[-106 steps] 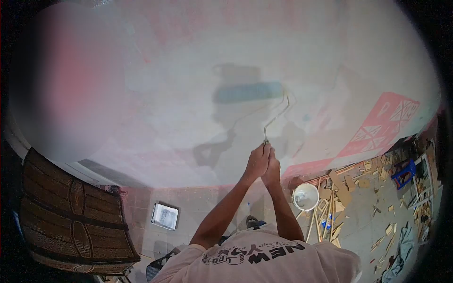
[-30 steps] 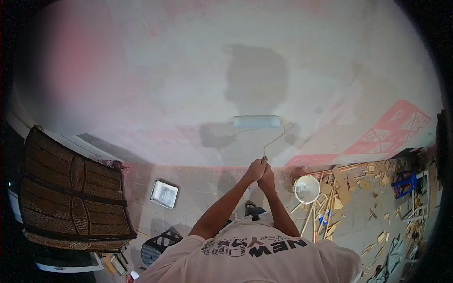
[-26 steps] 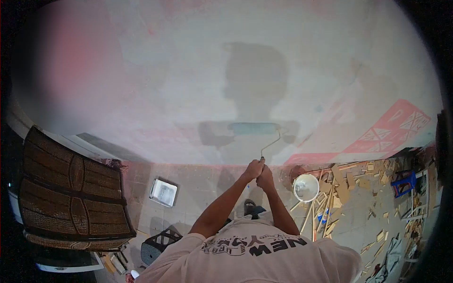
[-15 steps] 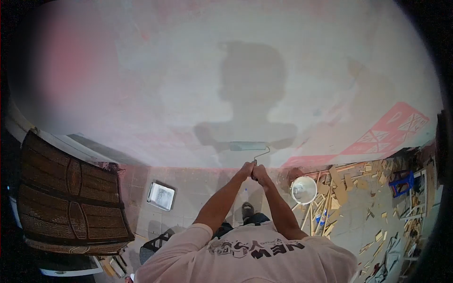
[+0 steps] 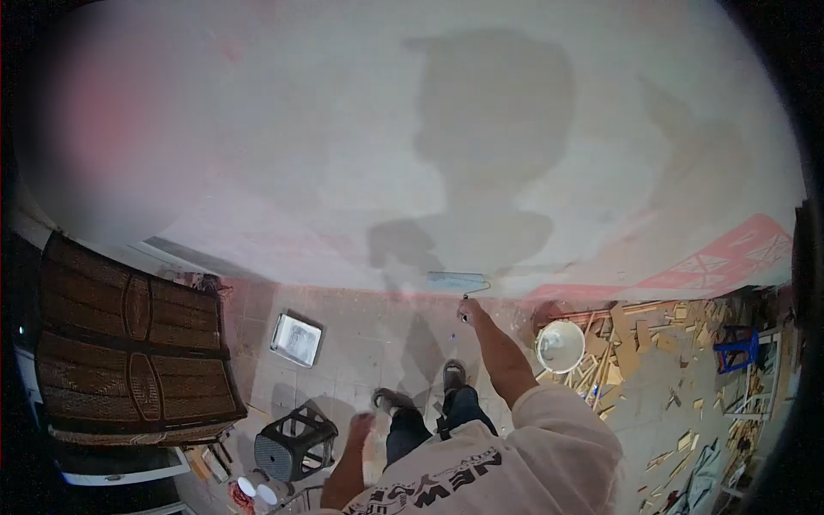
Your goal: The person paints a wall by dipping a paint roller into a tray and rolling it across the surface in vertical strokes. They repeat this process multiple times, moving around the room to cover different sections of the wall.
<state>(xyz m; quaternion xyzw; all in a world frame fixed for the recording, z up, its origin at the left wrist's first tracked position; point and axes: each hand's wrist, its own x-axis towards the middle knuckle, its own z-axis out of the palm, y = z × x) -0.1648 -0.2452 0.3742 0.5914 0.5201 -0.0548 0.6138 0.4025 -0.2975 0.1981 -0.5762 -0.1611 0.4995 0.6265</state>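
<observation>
White-painted wall fills my remote view at 12 o'clock, chalky and matte, with a pink patch of white crossed boxes at 3 o'clock. Below runs a grey tiled floor. Toward 4 o'clock I see the paint roller, its bluish cylinder on a bent wire frame, low by the wall's foot. The right hand's grip is clamped on its handle; the left hand, near 6 o'clock, is blurred and I cannot tell its grip. A shallow rectangular tray lies at 8, a round white bucket at 4 beside splintered wood scraps, a perforated black stool at 7.
</observation>
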